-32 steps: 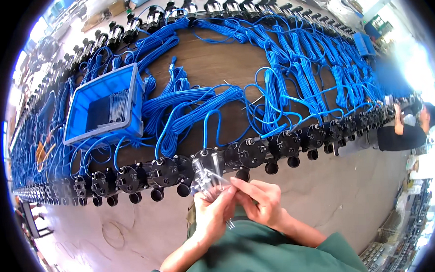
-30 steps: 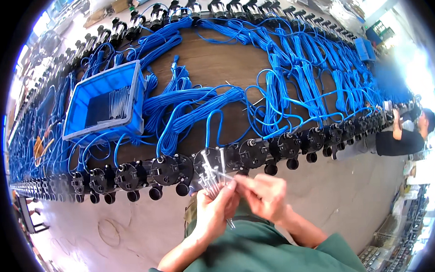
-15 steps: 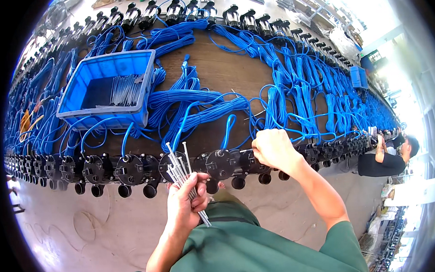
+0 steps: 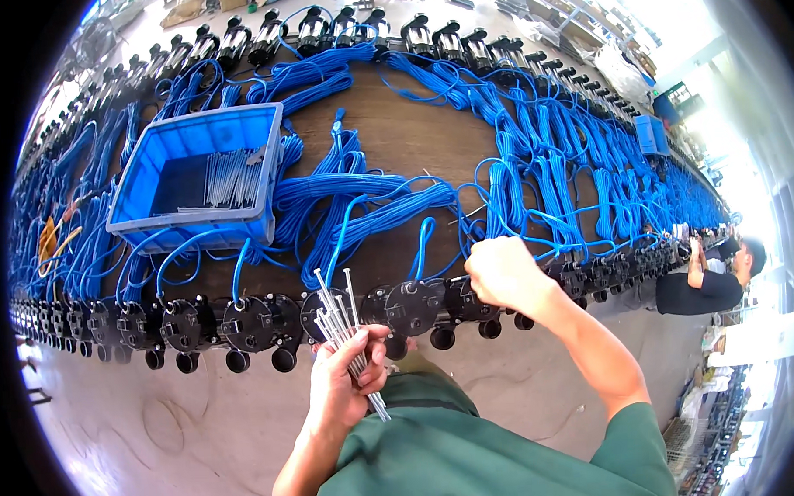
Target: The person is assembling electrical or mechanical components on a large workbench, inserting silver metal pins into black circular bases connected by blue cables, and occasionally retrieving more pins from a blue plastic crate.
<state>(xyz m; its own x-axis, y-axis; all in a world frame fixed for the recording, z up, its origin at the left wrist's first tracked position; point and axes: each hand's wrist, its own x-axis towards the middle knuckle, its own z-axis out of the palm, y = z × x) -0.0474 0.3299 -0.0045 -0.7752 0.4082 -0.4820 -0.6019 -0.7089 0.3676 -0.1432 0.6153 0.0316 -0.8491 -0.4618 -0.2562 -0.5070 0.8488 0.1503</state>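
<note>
A bundle of long, thin silver bolts [image 4: 335,313] is in the closed fingers of my left hand [image 4: 342,383], heads up and fanned out, in front of the table's near edge. My right hand [image 4: 508,275] is closed in a pinch above one of the black round units [image 4: 469,298] along that edge. Its fingertips are turned away, so anything between them is hidden. Another black round unit [image 4: 414,307] sits between my hands, with a loop of blue cable [image 4: 425,245] rising behind it. More silver bolts [image 4: 234,178] lie in a blue plastic bin [image 4: 116,228] at the left.
Coiled blue cables [image 4: 396,209] cover much of the brown table [image 4: 428,129]. A row of black units with clear cylinders [image 4: 313,32] lines the far edge. At the right, a co-worker in black [image 4: 704,290] stands by the same table. A smaller blue bin [image 4: 651,136] stands farther right.
The view has shifted slightly, so the bin and the near units sit a little lower. My left hand keeps the bolts, and my right hand stays over the same spot, closed.
</note>
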